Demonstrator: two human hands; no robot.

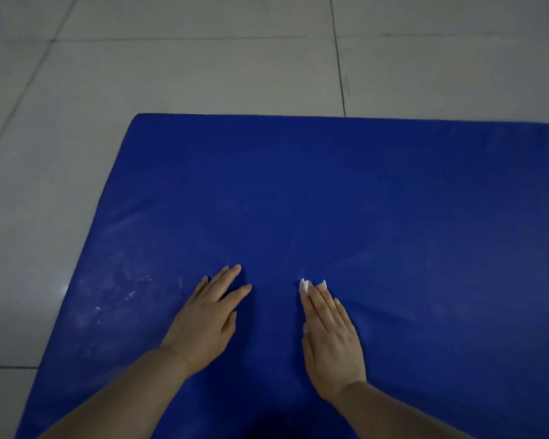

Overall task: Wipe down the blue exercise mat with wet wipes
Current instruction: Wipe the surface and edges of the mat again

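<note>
Mat (346,198), blue, lies flat on grey tiled floor (178,71), far-left corner in view, whitish scuffs near its left edge. Left hand (203,321) flat on mat, fingers spread. Right hand (330,337) presses white wet wipe (304,286) under straight fingers, just beside left.

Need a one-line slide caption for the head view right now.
Right hand presses a white wet wipe flat on the blue exercise mat; left hand rests open beside it.
</note>
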